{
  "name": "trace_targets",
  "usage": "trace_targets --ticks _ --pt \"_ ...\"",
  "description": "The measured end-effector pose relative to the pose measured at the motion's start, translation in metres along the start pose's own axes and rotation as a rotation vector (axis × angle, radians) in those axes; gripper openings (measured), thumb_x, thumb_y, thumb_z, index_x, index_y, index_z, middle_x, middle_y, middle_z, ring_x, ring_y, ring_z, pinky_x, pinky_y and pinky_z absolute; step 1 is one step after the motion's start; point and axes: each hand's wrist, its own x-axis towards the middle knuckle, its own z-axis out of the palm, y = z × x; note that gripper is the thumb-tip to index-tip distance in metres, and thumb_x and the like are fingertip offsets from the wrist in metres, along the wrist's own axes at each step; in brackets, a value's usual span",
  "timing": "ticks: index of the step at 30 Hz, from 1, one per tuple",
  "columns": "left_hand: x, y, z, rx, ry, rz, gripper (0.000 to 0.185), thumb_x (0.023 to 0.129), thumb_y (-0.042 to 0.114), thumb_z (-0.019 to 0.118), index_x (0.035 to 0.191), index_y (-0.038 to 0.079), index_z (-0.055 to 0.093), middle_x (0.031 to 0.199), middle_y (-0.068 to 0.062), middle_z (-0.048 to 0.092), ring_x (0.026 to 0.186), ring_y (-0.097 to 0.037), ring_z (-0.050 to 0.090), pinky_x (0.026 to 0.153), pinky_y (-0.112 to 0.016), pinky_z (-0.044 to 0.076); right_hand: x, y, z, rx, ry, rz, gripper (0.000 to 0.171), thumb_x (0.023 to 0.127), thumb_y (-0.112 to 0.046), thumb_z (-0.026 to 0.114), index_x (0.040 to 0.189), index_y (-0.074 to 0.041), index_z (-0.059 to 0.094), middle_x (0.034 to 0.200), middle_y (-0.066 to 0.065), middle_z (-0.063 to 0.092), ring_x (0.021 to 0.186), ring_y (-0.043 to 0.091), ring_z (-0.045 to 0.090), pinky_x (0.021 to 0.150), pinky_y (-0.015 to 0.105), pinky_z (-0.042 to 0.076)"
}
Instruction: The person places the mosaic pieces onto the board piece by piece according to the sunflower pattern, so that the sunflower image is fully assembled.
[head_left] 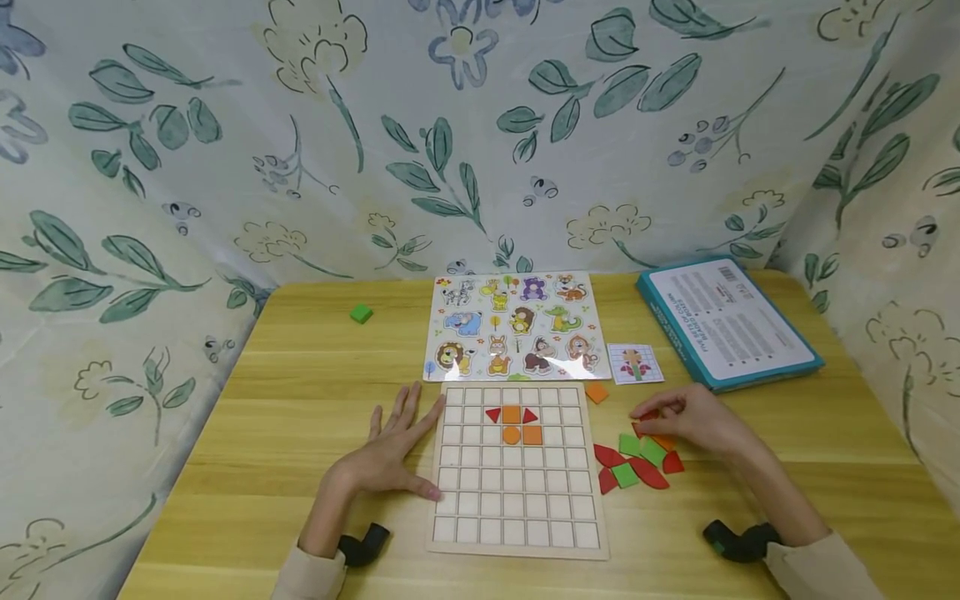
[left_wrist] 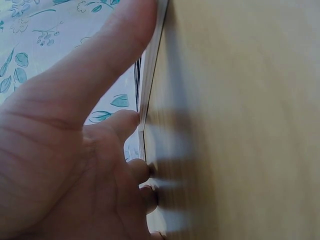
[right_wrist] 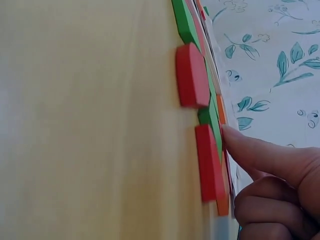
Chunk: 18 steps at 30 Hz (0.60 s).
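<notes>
Two hands at work. Left hand (head_left: pixel 390 454) lies flat, fingers straight, on the table (head_left: pixel 300 400), thumb touching the grid board (head_left: pixel 516 500) at its left edge. Right hand (head_left: pixel 686 417) rests on the loose tile pile (head_left: pixel 637 462), just right of the board, fingers curled and pinching a red tile (head_left: pixel 647 414) at the pile's far end. We judge the right hand nearer; the board lies to its left.

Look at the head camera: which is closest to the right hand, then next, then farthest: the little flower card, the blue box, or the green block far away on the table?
1. Flower card, just behind the right hand.
2. Blue box, back right corner.
3. Green block, far across on the left.
</notes>
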Motion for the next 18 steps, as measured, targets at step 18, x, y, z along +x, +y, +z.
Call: trace_targets --ticks 18 --pt "0.0006 -0.0019 0.0014 0.005 0.008 0.009 0.131 0.072 0.051 0.090 0.168 0.021 0.006 0.170 -0.020 -0.027 0.157 -0.043 -0.027 0.119 -0.073 -0.021 0.0062 -0.0071 0.0046 0.031 -0.065 0.021 0.035 0.087 -0.023 0.084 0.118 -0.007 0.077 0.068 -0.002 0.036 0.065 0.016 0.039 0.056 0.027 0.027"
